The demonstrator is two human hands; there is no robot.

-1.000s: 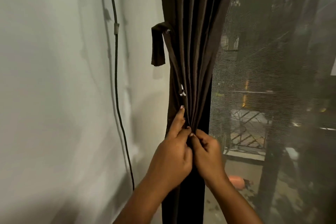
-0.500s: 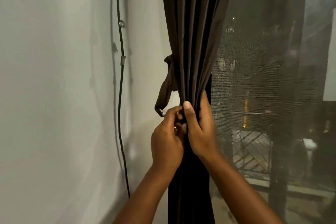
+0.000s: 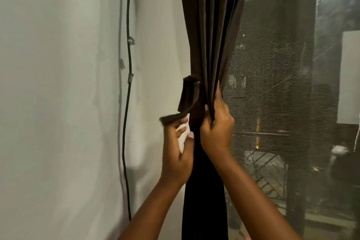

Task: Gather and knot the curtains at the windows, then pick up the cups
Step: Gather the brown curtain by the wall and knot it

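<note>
A dark brown curtain hangs in gathered pleats at the left side of the window. My right hand grips the bunched pleats from the right, fingers wrapped round the fabric. A matching tie-back strap hangs off the curtain's left side, its loose end sticking out to the left. My left hand is just below that end, fingers spread, fingertips touching the strap; a firm hold on it is not visible. No cups are in view.
A pale wall fills the left, with a dark cable clipped down it. To the right is a mesh-screened window with a dark frame post; railings and lights show outside.
My hands have separated: the right hand stays clamped on the pleats, while the left hand has opened and dropped left under the strap end. The view has tilted slightly upward.
</note>
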